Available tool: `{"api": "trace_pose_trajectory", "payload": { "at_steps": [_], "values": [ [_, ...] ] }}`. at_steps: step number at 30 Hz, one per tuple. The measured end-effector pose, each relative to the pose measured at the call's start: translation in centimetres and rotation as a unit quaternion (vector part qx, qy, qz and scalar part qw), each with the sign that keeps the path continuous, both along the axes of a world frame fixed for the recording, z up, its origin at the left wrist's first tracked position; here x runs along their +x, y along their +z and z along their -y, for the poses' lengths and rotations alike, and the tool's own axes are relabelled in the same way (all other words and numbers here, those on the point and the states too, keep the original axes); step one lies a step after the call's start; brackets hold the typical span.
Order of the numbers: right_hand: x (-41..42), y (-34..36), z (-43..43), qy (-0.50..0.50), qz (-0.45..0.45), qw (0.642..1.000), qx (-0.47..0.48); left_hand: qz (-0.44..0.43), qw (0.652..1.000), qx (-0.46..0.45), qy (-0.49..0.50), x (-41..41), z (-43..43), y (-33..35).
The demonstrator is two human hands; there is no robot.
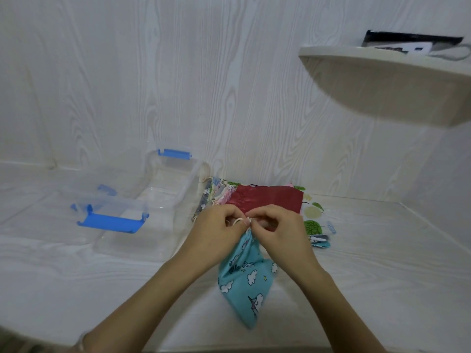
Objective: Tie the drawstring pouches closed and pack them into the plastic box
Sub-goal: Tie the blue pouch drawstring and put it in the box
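A turquoise pouch (244, 281) printed with clouds and unicorns lies on the white table, its gathered neck pointing away from me. My left hand (216, 228) and my right hand (277, 229) meet at that neck, each pinching the cream drawstring (239, 220). Behind my hands lies a pile of other pouches, with a dark red pouch (267, 200) on top. The clear plastic box (153, 212) with blue latches stands open to the left, and nothing shows inside it.
The box's clear lid (102, 200) with a blue clip lies left of the box. More patterned pouches (316, 225) stick out to the right of the pile. A white shelf (382, 80) juts from the wall at upper right, holding a dark flat item.
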State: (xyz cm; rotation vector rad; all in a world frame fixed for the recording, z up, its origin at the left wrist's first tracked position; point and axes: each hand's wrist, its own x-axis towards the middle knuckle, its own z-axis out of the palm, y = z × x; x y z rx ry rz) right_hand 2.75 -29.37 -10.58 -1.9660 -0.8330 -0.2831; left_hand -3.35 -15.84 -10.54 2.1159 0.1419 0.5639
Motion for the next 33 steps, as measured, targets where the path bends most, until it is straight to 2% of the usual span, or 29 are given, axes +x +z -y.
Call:
{"api": "trace_pose_trajectory", "payload": {
  "at_steps": [2, 5, 7, 9, 10, 12, 14, 15, 16, 20, 22, 25, 26, 29, 33],
  "values": [
    [0.1, 0.1, 0.0, -0.004, 0.026, 0.999, -0.039, 0.008, 0.999, 0.035, -0.001, -0.2, 0.1, 0.1],
    [0.6, 0.3, 0.0, 0.004, -0.005, 0.997, -0.073, 0.021, 0.998, 0.066, 0.004, -0.2, 0.0, 0.0],
    [1.1, 0.1, 0.0, 0.011, -0.076, 0.995, -0.056, 0.026, 0.994, 0.102, 0.016, -0.2, -0.2, -0.1],
    [1.5, 0.0, 0.0, 0.056, -0.196, 0.979, 0.005, 0.025, 0.989, 0.143, 0.026, -0.1, -0.4, -0.2],
    [1.7, -0.2, 0.1, 0.100, -0.273, 0.956, 0.047, 0.021, 0.987, 0.157, 0.025, -0.1, -0.5, -0.1],
    [1.7, -0.1, 0.2, 0.189, -0.422, 0.876, 0.137, 0.016, 0.986, 0.166, 0.016, 0.0, -0.6, 0.1],
    [1.6, -0.2, 0.4, 0.237, -0.500, 0.812, 0.186, 0.020, 0.989, 0.149, 0.005, 0.0, -0.7, 0.3],
    [1.6, -0.3, 0.4, 0.245, -0.500, 0.808, 0.194, 0.019, 0.991, 0.134, -0.001, -0.1, -0.7, 0.3],
    [1.6, -0.4, 0.4, 0.241, -0.480, 0.820, 0.196, 0.015, 0.993, 0.116, -0.007, -0.1, -0.7, 0.3],
    [1.0, -0.7, 0.1, 0.106, -0.284, 0.940, 0.158, -0.014, 0.995, 0.091, -0.024, -0.1, -0.5, 0.0],
    [0.8, -0.8, -0.1, 0.042, -0.173, 0.975, 0.135, -0.023, 0.996, 0.075, -0.029, 0.0, -0.3, -0.1],
    [0.6, -1.0, 0.0, -0.001, -0.038, 0.996, 0.084, -0.019, 0.999, 0.019, -0.032, 0.1, -0.2, -0.1],
    [0.5, -1.1, 0.2, 0.002, -0.022, 0.997, 0.072, -0.017, 0.999, 0.001, -0.033, 0.2, -0.2, -0.1],
    [0.3, -0.9, 0.5, 0.034, -0.051, 0.996, 0.066, -0.014, 0.999, -0.011, -0.030, 0.3, -0.3, -0.1],
    [0.9, -1.0, 1.1, 0.018, -0.013, 0.999, 0.039, -0.004, 0.998, -0.036, -0.052, 0.1, -0.7, 0.0]
  ]
}}
